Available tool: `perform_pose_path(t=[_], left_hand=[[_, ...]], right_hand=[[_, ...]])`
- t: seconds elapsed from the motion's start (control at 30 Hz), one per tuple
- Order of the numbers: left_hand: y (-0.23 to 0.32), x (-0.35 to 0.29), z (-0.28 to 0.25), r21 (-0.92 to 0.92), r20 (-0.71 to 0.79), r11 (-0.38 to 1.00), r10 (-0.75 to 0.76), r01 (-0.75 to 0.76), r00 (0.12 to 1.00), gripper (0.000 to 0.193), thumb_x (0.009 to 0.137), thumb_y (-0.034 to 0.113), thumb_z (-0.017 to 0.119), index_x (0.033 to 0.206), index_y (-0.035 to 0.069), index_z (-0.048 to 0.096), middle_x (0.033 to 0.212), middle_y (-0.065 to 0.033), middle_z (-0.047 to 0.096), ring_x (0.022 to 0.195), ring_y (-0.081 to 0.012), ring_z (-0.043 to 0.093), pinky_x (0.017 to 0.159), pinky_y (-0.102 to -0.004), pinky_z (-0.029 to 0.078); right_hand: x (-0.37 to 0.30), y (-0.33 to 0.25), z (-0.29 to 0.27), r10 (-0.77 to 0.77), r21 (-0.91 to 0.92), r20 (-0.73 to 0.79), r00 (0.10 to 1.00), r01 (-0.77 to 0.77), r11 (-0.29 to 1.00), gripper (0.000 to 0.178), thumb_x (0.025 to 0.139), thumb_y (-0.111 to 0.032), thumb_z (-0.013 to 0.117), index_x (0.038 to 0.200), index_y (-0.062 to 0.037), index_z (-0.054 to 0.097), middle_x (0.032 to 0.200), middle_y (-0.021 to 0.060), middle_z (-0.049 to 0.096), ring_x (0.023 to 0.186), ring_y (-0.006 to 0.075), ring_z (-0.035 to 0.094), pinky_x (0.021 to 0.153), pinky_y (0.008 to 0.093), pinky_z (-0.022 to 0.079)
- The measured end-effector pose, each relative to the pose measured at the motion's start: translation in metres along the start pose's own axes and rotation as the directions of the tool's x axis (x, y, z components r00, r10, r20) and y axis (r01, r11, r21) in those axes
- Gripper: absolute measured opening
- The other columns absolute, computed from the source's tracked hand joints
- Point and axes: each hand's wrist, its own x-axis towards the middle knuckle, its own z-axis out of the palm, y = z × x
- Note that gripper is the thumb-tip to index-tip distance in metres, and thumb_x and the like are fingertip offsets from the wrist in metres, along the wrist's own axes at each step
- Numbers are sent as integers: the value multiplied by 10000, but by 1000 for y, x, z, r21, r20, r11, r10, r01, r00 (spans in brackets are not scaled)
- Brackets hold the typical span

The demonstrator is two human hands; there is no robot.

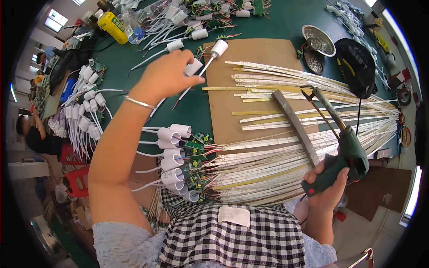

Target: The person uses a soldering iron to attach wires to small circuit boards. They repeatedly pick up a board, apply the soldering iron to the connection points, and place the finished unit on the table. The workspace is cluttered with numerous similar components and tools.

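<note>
My left hand reaches over the far side of the table, thumb stretched out and fingers curved. A white plastic tube-shaped cap with a cable shows between thumb and fingers; no firm grip on it is visible. Beside it a second white cap lies with its cable towards me. My right hand is wrapped round the handle of a dark green soldering gun, its metal barrel and thin feed tube pointing away from me. Under the gun, LED strips fan across brown cardboard, crossed by a grey metal bar.
Wired white caps with green circuit boards line the strips' near left ends. More caps crowd the left and far table. A yellow bottle, a metal bowl and a black mesh item stand around. Another person is far left.
</note>
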Motion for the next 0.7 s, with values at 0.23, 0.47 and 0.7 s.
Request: perform_pose_path(t=[0.23,0.47,0.7], left_hand=[[-43,29,33,358,-312,921,274,-155,909,225,788,38,585,998,96,531,902,-92,567,923,-299,604,777,-457,504],[-101,-23,16,157,-426,945,327,-287,844,190,740,-18,568,898,86,581,896,-91,592,863,-299,571,796,-376,451],[-123,-56,16,16,-343,973,222,-231,913,204,716,4,559,896,87,604,1075,-94,591,1037,-332,520,959,-426,386]], right_hand=[[2,-1,-6,11,13,-37,999,-10,1000,504,963,-483,489,1106,0,505,799,126,577,554,224,583,582,422,538],[4,2,-7,3,21,-24,1000,-3,1000,486,969,-471,478,1101,-4,506,794,120,579,551,219,587,576,409,542],[3,1,-6,36,-15,-24,999,-36,999,515,964,-503,466,1087,-5,516,793,116,581,568,215,593,594,415,535]])
